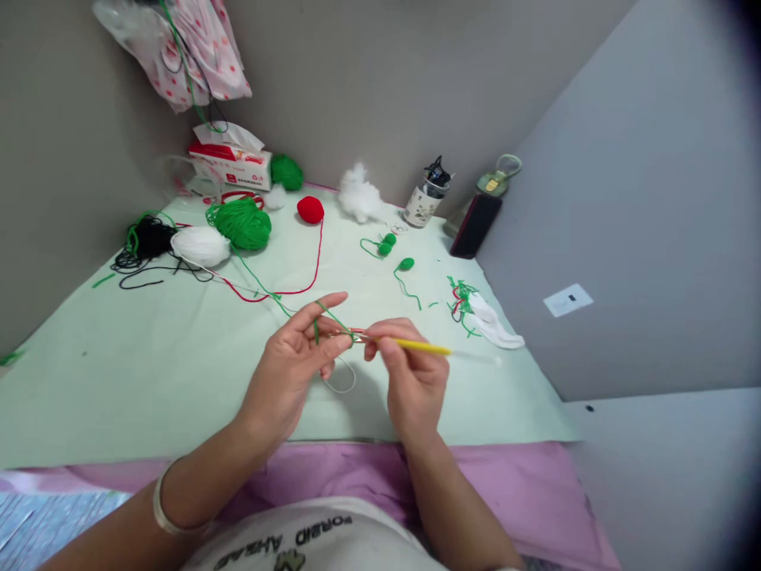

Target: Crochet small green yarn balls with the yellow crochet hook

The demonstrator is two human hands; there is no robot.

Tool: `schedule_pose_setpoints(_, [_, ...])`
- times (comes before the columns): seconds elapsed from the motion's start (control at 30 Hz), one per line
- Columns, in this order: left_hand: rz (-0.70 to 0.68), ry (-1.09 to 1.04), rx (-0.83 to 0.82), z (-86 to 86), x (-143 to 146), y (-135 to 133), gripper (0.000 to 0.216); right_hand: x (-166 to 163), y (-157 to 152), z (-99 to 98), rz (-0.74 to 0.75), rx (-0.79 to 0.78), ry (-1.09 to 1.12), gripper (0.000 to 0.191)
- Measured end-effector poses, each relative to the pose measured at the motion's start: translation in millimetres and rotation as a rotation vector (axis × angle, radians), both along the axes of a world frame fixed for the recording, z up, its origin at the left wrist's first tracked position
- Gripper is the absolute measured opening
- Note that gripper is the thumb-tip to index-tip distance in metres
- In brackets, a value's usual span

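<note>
1. Although the head view shows dark print on the white shirt (309, 539) at the bottom edge, the letters stand upside down and I cannot read them with certainty. The tissue box (231, 164) carries a red label, but its writing is too small to read.
2. A pale green cloth (119, 373) covers the table, a pink cloth (333, 468) lies along its near edge, and grey walls close the place at the back and on the right.
3. The big green yarn ball (241, 224) sits at the back left of the green cloth. Just left of it lies a white yarn ball (200, 246), and further left a black yarn tangle (148, 236). The tissue box is behind it. To its right come a red ball (310, 209), white stuffing (360, 198) and a patterned cup (423, 202) near the wall.
4. A thin green strand (333, 321) runs from the green yarn ball to the hands, which are well in front of it and to its right.
5. The left hand (297, 357) is half open. The forefinger is stretched with the strand over it, and the thumb and other fingers pinch the strand.
6. The right hand (410, 373) is closed around a yellow crochet hook (416, 345). The hook's tip meets the strand at the left fingertips.
7. Small green crocheted pieces (385, 244) lie to the right of the yarn ball, and yarn scraps (464, 305) lie further right.
</note>
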State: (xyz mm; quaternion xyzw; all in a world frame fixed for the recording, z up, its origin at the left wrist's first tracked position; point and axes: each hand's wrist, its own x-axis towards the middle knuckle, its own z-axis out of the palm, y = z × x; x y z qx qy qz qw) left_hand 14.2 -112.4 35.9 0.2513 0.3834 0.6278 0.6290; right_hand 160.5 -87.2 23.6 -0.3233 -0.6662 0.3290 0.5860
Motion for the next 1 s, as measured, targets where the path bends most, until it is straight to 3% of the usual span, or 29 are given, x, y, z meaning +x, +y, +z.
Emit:
schedule_pose_setpoints(0.1, [-0.128,-0.066,-0.051,-1.0,2,-1,0.046,-1,-2,-4.0,-0.093,0.238,-0.192,0.030])
schedule_pose_setpoints(0.13, [-0.175,-0.115,-0.081,-1.7,1,0,0.043,-1,-3,-4.2,-0.104,0.251,-0.185,0.031])
schedule_pose_setpoints(0.2, [-0.180,-0.171,-0.107,-2.7,-3,2,0.035,1,-2,-1.7,-0.084,0.147,-0.068,0.028])
schedule_pose_setpoints(0.3, [-0.102,-0.079,-0.059,-1.6,-5,2,0.029,0,0,4.8,0.014,-0.043,0.129,0.021])
schedule_pose_setpoints(0.47, [-0.123,0.057,-0.008,1.3,0,-4,0.033,-3,2,4.8,0.093,-0.093,0.136,0.017])
schedule_pose_setpoints(0.7, [-0.107,0.096,-0.041,1.8,-2,-4,0.042,6,5,-4.2,0.143,-0.318,0.247,0.018])
schedule_pose_setpoints(0.9, [-0.102,0.149,-0.034,0.9,-4,-5,0.034,11,3,-0.4,0.199,-0.295,0.260,0.020])
schedule_pose_setpoints(1.0, [-0.107,0.162,-0.028,1.6,-4,-5,0.031,12,-1,3.1,0.153,-0.226,0.215,0.020])
